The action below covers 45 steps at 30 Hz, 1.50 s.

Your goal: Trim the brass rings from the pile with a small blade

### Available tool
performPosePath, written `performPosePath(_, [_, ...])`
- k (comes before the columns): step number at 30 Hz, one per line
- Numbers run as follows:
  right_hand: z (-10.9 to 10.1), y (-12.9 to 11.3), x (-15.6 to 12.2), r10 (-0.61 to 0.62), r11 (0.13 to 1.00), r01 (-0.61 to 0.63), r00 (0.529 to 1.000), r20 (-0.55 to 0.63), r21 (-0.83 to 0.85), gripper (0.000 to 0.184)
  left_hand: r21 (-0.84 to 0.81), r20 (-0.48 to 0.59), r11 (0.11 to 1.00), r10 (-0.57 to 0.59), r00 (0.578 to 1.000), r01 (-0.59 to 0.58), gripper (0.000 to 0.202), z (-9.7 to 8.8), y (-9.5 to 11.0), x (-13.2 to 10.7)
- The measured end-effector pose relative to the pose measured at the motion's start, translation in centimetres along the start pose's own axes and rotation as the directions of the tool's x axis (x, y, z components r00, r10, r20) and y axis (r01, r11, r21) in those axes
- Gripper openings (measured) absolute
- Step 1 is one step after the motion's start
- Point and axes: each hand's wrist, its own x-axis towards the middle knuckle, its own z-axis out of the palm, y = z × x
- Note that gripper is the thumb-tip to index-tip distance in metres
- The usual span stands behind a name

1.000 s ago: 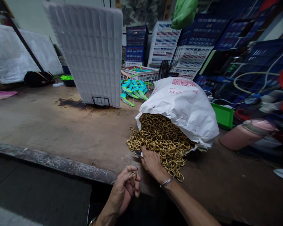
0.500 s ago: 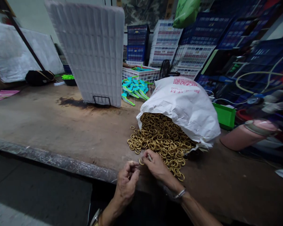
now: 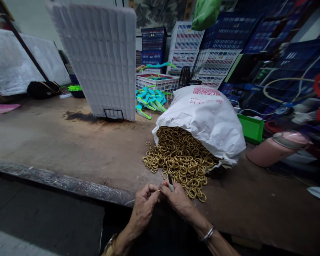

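My left hand point(image 3: 144, 206) is closed at the table's front edge, its thumb and forefinger pinching a gold ring point(image 3: 158, 191) that is mostly hidden. Close against it, my right hand point(image 3: 178, 199) has its fingertips by the same ring. Held in that right hand is a slim knife-like tool point(image 3: 171, 184) with a pale handle and a dark end pointing up. Just beyond my hands, a heap of gold rings point(image 3: 182, 163) spills from a white woven sack point(image 3: 202, 113) lying on its side. One ring point(image 3: 164, 175) lies near my right fingers.
A tall white padded panel point(image 3: 104, 60) stands on the table point(image 3: 56, 138). Behind it, turquoise and green toy bows point(image 3: 149, 99) lie beside a white crate point(image 3: 157, 83); another person's hand point(image 3: 140, 68) is at a bow there. To the right are a pink bottle point(image 3: 274, 151) and green tray point(image 3: 250, 128).
My hands have come together, and the ring by my right fingers is now in my left pinch. The tool has turned more upright. Behind, a bow has been raised above the crate.
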Motion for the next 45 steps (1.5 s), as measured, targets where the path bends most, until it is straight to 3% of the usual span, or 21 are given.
performPosePath(5, [-0.2, -0.4, 0.0, -0.016, 0.999, 0.016, 1.000, -0.017, -0.032, 0.026, 0.019, 0.076, 0.993, -0.118, 0.990, 0.117, 0.031, -0.4, -0.3, -0.2])
performPosePath(9, [-0.2, -0.4, 0.1, -0.040, 0.998, 0.040, 0.999, 0.003, -0.043, 0.029, -0.127, 0.155, 0.970, -0.188, 0.970, 0.209, 0.031, -0.5, -0.3, -0.5])
performPosePath(12, [-0.4, -0.3, 0.0, -0.092, 0.983, 0.089, 0.996, -0.013, -0.164, 0.029, -0.203, 0.170, 0.956, -0.178, 0.969, 0.211, 0.029, -0.5, -0.2, -0.6])
performPosePath(14, [-0.4, -0.3, -0.3, -0.163, 0.930, 0.146, 0.986, -0.021, -0.339, 0.025, -0.205, 0.137, 0.960, -0.164, 0.977, 0.190, 0.029, -0.4, -0.2, -0.5])
performPosePath(16, [-0.4, -0.4, -0.9, -0.232, 0.815, 0.212, 0.972, 0.032, -0.538, 0.016, -0.174, 0.093, 0.970, -0.154, 0.984, 0.169, 0.029, -0.3, -0.2, -0.4])
performPosePath(19, [-0.3, -0.8, -1.7, -0.224, 0.634, 0.253, 0.965, 0.139, -0.731, 0.032, -0.090, 0.027, 0.986, -0.140, 0.990, 0.142, 0.032, -0.2, -0.1, -0.3])
performPosePath(22, [-0.2, -1.0, -1.9, -0.169, 0.556, 0.223, 0.973, 0.154, -0.800, 0.034, 0.003, -0.024, 0.998, -0.056, 0.998, 0.056, 0.032, -0.3, 0.0, -0.3])
performPosePath(26, [-0.1, -1.2, -1.8, -0.151, 0.508, 0.217, 0.975, 0.162, -0.834, 0.028, 0.026, 0.000, 1.000, 0.018, 1.000, -0.018, 0.031, -0.5, -0.2, -0.2])
performPosePath(31, [0.3, -1.7, -2.0, -0.142, 0.434, 0.135, 0.987, 0.081, -0.891, 0.026, -0.046, 0.066, 0.986, -0.159, 0.985, 0.163, 0.032, -0.7, 0.0, -0.9])
performPosePath(33, [-0.6, -1.6, -1.9, -0.168, 0.441, 0.085, 0.986, 0.011, -0.894, 0.030, -0.084, 0.138, 0.968, -0.222, 0.965, 0.235, 0.029, -0.6, 0.3, -1.6])
performPosePath(36, [-3.5, -0.7, -2.1, -0.174, 0.478, -0.085, 0.966, -0.189, -0.874, 0.027, -0.108, 0.260, 0.944, -0.277, 0.925, 0.313, 0.026, -0.4, 0.7, -2.3])
performPosePath(40, [-8.2, 1.8, -4.1, -0.177, 0.601, -0.193, 0.914, -0.364, -0.776, 0.020, -0.137, 0.265, 0.910, -0.347, 0.900, 0.391, 0.029, 0.2, 0.6, -2.0])
performPosePath(42, [-9.5, 3.1, -5.3, -0.164, 0.635, -0.214, 0.902, -0.400, -0.742, 0.016, -0.106, 0.271, 0.913, -0.355, 0.895, 0.394, 0.034, 0.6, 0.5, -1.6])
performPosePath(45, [-9.8, 4.6, -6.3, -0.191, 0.638, -0.177, 0.906, -0.377, -0.750, 0.018, -0.099, 0.299, 0.931, -0.309, 0.903, 0.352, 0.034, 1.3, 0.0, -1.0])
